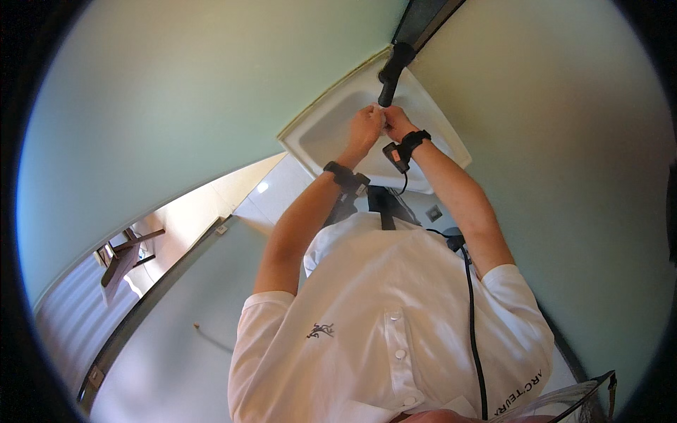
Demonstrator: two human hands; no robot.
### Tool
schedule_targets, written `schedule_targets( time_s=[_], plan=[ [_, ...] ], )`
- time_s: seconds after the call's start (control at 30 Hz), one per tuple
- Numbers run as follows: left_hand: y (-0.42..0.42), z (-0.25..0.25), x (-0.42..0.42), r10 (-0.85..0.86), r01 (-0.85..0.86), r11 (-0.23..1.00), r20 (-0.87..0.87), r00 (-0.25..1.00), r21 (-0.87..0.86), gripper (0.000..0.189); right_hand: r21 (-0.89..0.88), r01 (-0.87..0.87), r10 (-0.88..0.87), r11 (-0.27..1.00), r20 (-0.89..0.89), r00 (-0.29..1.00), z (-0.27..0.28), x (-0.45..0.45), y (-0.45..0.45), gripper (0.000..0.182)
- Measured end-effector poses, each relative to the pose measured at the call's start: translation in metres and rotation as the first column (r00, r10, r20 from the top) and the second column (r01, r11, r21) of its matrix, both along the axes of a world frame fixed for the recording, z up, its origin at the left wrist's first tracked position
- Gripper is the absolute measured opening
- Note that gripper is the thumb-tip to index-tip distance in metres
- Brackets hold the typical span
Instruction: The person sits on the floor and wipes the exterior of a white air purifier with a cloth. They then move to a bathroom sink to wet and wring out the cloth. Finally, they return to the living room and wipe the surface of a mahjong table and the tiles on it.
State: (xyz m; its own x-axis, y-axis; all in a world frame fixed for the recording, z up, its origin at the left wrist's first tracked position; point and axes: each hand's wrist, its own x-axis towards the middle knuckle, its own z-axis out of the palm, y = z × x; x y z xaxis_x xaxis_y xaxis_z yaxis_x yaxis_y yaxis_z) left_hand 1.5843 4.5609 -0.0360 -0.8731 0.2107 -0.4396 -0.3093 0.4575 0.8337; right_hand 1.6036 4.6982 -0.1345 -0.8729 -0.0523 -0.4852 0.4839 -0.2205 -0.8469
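Note:
My left hand [365, 128] and my right hand [397, 123] meet over the basin of a white washbasin [330, 140], just below the spout of a black faucet [390, 84]. Between them is a small whitish, soft-looking piece [383, 122], perhaps a wet cloth. Fingers of both hands are closed on it and cover most of it. Whether water is running cannot be made out. Each wrist wears a black strap with a small device; the device on the right wrist [396, 156] trails a thin cable.
Pale green walls [201, 90] close in on both sides of the corner washbasin. A floor drain [433, 213] lies below its front edge. At left, an open door [180, 322] and a gap show a dark wooden piece of furniture [124, 259]. A black cable [473, 328] runs down my white shirt.

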Motion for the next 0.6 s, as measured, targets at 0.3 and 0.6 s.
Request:
schedule_targets(
  time_s=[0.3,0.6],
  plan=[
    [-0.024,-0.075,-0.034,0.053,-0.075,0.976,-0.108,0.993,-0.204,0.039,-0.449,0.106,0.021,0.887,0.269,0.963,0.046,0.017,-0.006,0.011],
    [-0.024,0.005,-0.001,0.049,-0.101,0.972,0.236,0.971,0.212,0.035,-0.294,0.241,-0.180,0.925,0.220,0.959,0.058,0.005,0.010,0.015]
  ],
)
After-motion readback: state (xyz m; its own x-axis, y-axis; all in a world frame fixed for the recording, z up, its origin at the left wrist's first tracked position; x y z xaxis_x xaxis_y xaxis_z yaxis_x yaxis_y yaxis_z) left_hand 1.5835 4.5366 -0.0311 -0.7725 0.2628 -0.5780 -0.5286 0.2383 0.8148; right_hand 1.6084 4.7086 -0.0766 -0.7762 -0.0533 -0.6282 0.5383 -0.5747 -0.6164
